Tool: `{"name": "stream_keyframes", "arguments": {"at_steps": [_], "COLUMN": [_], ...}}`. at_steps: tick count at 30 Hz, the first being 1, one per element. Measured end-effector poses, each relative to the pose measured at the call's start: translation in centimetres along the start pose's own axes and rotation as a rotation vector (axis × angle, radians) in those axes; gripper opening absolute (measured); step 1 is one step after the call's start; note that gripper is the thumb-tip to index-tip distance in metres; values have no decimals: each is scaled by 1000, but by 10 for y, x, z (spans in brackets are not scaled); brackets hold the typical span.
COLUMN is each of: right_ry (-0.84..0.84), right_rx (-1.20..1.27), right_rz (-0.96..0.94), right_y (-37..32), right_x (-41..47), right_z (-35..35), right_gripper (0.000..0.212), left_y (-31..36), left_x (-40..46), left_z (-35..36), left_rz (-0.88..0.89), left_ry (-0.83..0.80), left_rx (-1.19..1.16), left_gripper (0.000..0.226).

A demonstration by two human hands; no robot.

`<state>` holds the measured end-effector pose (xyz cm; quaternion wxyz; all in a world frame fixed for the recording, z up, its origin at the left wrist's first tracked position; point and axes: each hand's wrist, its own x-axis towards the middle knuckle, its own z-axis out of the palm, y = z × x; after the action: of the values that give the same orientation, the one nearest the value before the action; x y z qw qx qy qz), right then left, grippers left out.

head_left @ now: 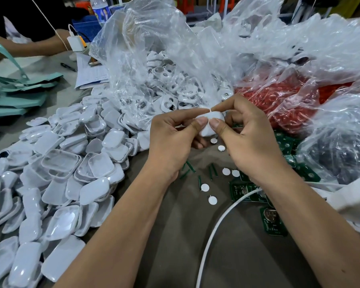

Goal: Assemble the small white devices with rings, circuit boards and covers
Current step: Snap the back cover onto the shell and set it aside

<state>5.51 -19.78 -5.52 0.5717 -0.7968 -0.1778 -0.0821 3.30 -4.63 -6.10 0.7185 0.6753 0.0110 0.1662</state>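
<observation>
Currently both hands, left hand [175, 132] and right hand [243, 132], pinch one white device [210, 121] at frame centre. Closing appears underway; next, probably press the halves evenly.

My left hand [175, 136] and right hand [245, 134] pinch one small white device [210, 123] between thumbs and forefingers above the brown table [175, 235], white covers [71, 163] heaped left, green circuit boards [272, 223] scattered right.

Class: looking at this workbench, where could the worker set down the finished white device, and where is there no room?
Free: bare cloth between the forearms, bordered by the white cable and the cover pile. Crowded: covers left, circuit boards right, plastic bags behind, paper discs under the hands.
</observation>
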Motion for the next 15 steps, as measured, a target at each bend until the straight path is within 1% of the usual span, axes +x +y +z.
{"name": "stream_keyframes", "arguments": {"at_steps": [2,5,7,9,10,12,14,15], "right_ry": [-6,-79,-184,-266,-290,-306,-279,-234], "right_rx": [119,486,741,891,912,872,752,665], "right_rz": [82,332,498,576,587,586,554,525], "right_y": [-1,-3,-4,-5,-6,-7,-5,-5], "right_x": [0,1,2,3,3,2,1,1], "right_z": [0,-3,-8,-11,-11,-10,-8,-7], "right_gripper": [11,2,9,16,18,19,28,34], "left_y": [1,2,4,5,5,6,7,8], "left_x": [-1,0,0,0,-1,-2,-1,-1], "left_z": [0,0,1,1,2,3,3,3], "left_rz": [-37,-122,-169,-152,-136,-124,-135,-143], "left_ry": [-29,-82,-122,-145,-145,-119,-81,-65], "left_rx": [-35,-172,-313,-350,-334,-298,-275,-264], "left_gripper": [15,19,26,26,24,20,17,18]}}
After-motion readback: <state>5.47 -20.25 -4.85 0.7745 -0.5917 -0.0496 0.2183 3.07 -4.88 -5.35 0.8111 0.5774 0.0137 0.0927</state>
